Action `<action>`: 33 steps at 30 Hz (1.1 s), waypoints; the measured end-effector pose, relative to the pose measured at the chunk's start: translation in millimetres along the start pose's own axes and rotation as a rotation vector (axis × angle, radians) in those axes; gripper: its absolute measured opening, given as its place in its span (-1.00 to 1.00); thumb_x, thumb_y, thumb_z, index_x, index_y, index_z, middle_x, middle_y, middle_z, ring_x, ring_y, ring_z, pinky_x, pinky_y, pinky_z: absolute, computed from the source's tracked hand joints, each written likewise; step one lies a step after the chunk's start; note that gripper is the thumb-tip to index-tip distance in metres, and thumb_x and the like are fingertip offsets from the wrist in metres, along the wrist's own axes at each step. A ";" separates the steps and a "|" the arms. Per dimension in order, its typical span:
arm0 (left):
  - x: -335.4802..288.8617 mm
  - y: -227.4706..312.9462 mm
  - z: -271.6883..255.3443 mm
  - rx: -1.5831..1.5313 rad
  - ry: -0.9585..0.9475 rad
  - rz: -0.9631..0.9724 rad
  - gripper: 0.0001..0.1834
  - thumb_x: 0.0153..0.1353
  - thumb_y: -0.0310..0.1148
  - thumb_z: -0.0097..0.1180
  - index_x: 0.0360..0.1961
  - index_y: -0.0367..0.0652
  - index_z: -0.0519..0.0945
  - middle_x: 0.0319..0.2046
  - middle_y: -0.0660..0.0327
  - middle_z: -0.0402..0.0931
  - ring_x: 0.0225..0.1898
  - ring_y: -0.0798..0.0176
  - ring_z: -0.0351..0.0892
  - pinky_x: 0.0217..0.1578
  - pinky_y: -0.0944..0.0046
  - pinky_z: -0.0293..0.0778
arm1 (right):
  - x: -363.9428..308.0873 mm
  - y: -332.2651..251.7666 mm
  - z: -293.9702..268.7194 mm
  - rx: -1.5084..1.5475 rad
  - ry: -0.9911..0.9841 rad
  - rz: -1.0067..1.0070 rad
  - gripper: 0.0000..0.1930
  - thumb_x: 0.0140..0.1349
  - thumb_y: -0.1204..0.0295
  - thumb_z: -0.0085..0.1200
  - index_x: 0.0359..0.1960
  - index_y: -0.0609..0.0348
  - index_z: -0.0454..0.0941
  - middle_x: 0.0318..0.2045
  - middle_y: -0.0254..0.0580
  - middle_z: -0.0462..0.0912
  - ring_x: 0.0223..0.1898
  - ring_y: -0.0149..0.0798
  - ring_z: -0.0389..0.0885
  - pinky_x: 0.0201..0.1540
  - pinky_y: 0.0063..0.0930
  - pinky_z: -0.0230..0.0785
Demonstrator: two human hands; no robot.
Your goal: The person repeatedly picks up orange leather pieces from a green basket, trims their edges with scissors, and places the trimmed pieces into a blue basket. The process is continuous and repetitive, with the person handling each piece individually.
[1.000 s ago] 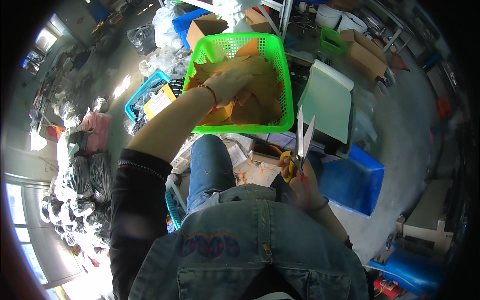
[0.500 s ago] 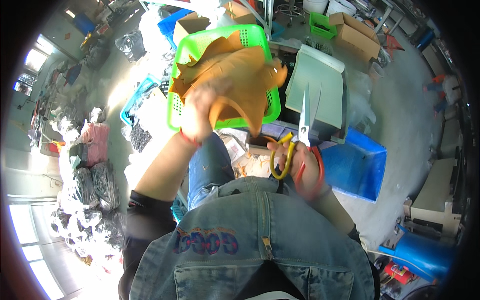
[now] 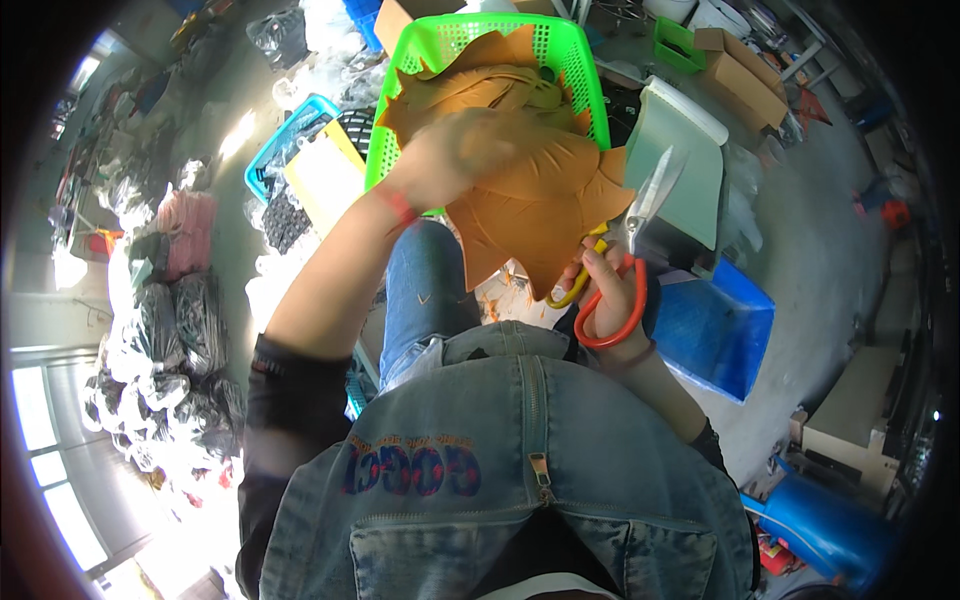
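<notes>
A leaf-shaped orange-brown sheet with a jagged edge and crease lines hangs over the near side of a bright green basket. More sheets of the same kind are heaped inside. My left hand lies over the near sheet, its fingers smeared by motion, so their grip does not show. Low at the sheet's right edge, my right hand is closed around the handles of a pair of scissors. One handle is red, the other yellow, and the blades point up and away.
Right of the basket lies a pale green pad, with a blue bin nearer me. A light-blue crate stands to the left. Black bags are piled along the far left. Cardboard boxes sit at the back right.
The near sheet has come toward me and right, spreading flatter beside the scissors. My left hand has moved right and slightly up. The scissors have tilted rightward, and the basket sits higher in view.
</notes>
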State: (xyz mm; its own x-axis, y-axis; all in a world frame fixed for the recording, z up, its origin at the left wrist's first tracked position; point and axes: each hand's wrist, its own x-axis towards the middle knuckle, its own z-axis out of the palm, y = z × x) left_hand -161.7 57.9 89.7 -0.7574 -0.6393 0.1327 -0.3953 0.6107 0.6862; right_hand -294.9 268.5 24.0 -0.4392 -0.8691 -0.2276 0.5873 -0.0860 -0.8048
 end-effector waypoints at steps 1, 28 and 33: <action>13.4 2.5 13.4 0.189 -0.055 -0.102 -0.39 0.05 -0.09 0.21 0.02 -0.32 0.42 -0.02 -0.04 0.47 0.08 0.07 0.43 0.08 0.19 0.34 | -0.9 0.4 0.8 -0.023 0.000 0.004 -0.76 0.20 0.40 -0.03 -0.15 0.22 0.33 -0.35 -0.20 0.43 -0.36 -0.32 0.44 -0.28 -0.42 0.31; -108.6 44.7 58.6 -1.342 0.226 -0.673 -0.45 0.22 -0.49 0.03 0.19 -0.35 0.15 -0.03 0.07 0.39 0.00 0.19 0.46 -0.06 0.20 0.48 | -13.3 9.7 9.1 -0.283 -0.110 -0.222 -0.72 0.13 0.69 0.02 -0.17 0.21 0.23 -0.38 -0.20 0.44 -0.32 -0.40 0.46 -0.23 -0.53 0.34; -100.2 42.8 62.1 -1.274 -0.022 -0.566 -0.54 0.25 -0.33 0.01 0.11 -0.33 0.28 -0.04 0.07 0.45 -0.04 0.18 0.50 -0.10 0.20 0.48 | -12.8 14.2 3.3 -0.345 -0.101 -0.211 -0.73 0.15 0.67 0.02 -0.17 0.22 0.24 -0.32 -0.21 0.45 -0.28 -0.38 0.50 -0.21 -0.52 0.35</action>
State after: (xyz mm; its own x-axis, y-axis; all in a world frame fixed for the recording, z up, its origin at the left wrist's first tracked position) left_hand -135.0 177.1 61.4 -0.6682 -0.6390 -0.3810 0.0837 -0.5734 0.8150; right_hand -278.7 276.8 17.3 -0.4463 -0.8949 0.0030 0.2221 -0.1140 -0.9683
